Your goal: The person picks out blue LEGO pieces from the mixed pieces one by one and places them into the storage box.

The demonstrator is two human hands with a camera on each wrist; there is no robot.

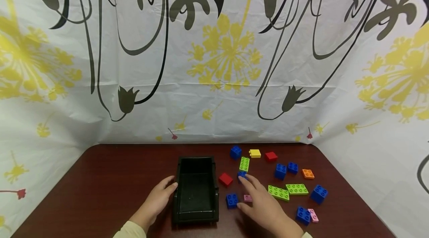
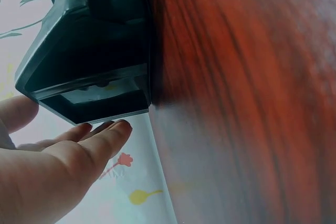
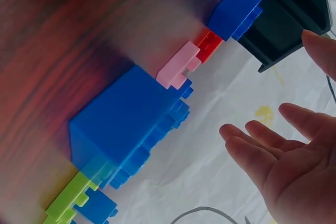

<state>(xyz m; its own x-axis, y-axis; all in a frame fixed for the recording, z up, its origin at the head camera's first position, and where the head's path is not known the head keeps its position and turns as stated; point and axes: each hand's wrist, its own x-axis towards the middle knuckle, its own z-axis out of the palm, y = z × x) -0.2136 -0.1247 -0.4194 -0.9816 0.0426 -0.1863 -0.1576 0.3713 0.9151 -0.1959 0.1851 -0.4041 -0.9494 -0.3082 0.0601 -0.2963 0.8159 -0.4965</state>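
Observation:
A black open-topped bin (image 1: 197,193) stands on the table, and nothing shows inside it. At its left side is my left hand (image 1: 155,200), thumb by the rim and fingers extended along the outer wall; the left wrist view shows these fingers (image 2: 100,142) fairly straight. My right hand (image 1: 263,204) hovers over the bricks right of the bin, fingers spread and holding nothing. Beneath or beside it lie a blue brick (image 1: 231,201), a partly covered pink brick (image 1: 247,198) and another blue brick (image 1: 242,174) near the fingertips. A red brick (image 1: 225,179) lies between bin and hand.
Farther right are several blue bricks (image 1: 319,194), lime green bricks (image 1: 296,189), an orange brick (image 1: 308,173) and a pink brick (image 1: 313,215). Toward the back lie a yellow brick (image 1: 255,153) and a red brick (image 1: 271,156). A patterned curtain (image 1: 214,119) borders the brown table (image 1: 127,171).

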